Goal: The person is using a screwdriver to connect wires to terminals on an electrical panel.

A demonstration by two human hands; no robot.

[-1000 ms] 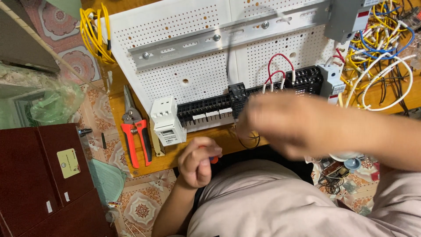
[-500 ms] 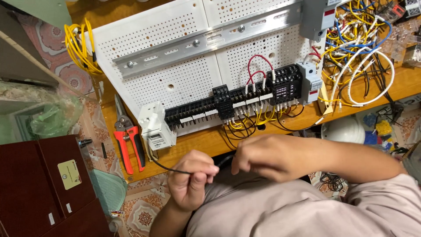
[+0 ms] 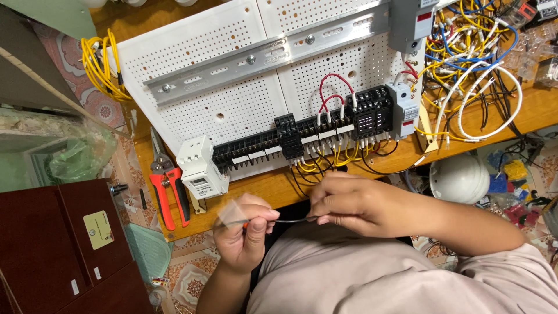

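Both hands sit near the front edge of the wooden bench [image 3: 273, 189], low centre of the view, just above the person's lap. Left hand [image 3: 247, 229] has its grip closed on one end of a thin dark wire [image 3: 290, 220]; thumb and fingertips are pinched together, with a small orange-red bit showing under the fingers. Right hand [image 3: 354, 203] has its grip clamped on the other end, fingers curled over it. The wire runs nearly horizontal between the two hands, pulled straight, slim, dark grey to black, with a slight sheen; the ends are hidden inside the fingers. A pale blur sits at the left thumb, can't tell what it is. Far side of the hands: white perforated panel [image 3: 232, 110] with a metal rail [image 3: 261, 55], and a row of black terminal blocks [image 3: 302, 136] with red loop wires [image 3: 331, 93] above and yellow and black leads below. A white module [image 3: 200, 168] stands at the left end of the row. Red-handled pliers [image 3: 168, 192] lie on the bench left of that. A tangle of yellow, blue and white wires [image 3: 471, 70] sits far right.
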